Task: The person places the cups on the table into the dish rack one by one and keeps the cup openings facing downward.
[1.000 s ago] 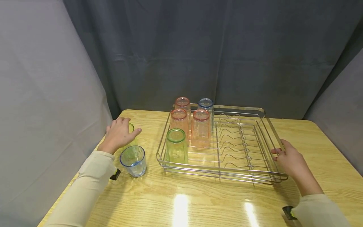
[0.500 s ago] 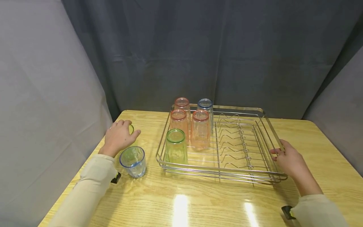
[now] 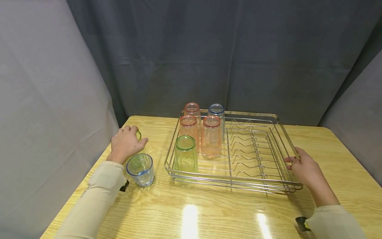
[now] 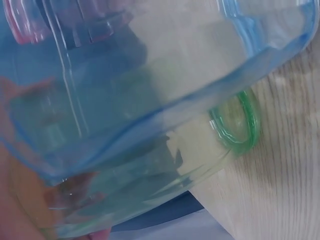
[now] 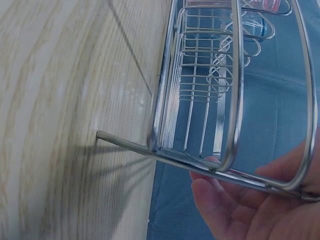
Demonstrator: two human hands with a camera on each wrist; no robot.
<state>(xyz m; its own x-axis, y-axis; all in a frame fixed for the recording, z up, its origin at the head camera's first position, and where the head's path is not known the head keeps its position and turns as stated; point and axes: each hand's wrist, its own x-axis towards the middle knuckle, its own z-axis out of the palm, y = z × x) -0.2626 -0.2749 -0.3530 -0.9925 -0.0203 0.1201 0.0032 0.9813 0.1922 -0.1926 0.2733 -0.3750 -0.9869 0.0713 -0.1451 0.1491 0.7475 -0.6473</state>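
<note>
At the left of the table my left hand (image 3: 126,142) is curled round a green glass (image 3: 139,135), whose far rim shows between thumb and fingers. Just in front of it stands a blue-rimmed glass (image 3: 141,170), mouth up. It fills much of the left wrist view, with the green glass's thick base (image 4: 252,122) beyond it. My right hand (image 3: 305,167) grips the right end rail of a wire dish rack (image 3: 229,178); the right wrist view shows fingers (image 5: 215,200) beneath the rail.
Upside down in the rack's left half stand a green glass (image 3: 185,156), several pink glasses (image 3: 212,137) and a blue glass (image 3: 217,114). Wavy wire dividers (image 3: 244,146) fill its right half. A dark curtain (image 3: 179,59) hangs behind the table (image 3: 161,212).
My left hand has shifted slightly down and closer round the green glass, covering more of it. The right hand and the rack stay in place.
</note>
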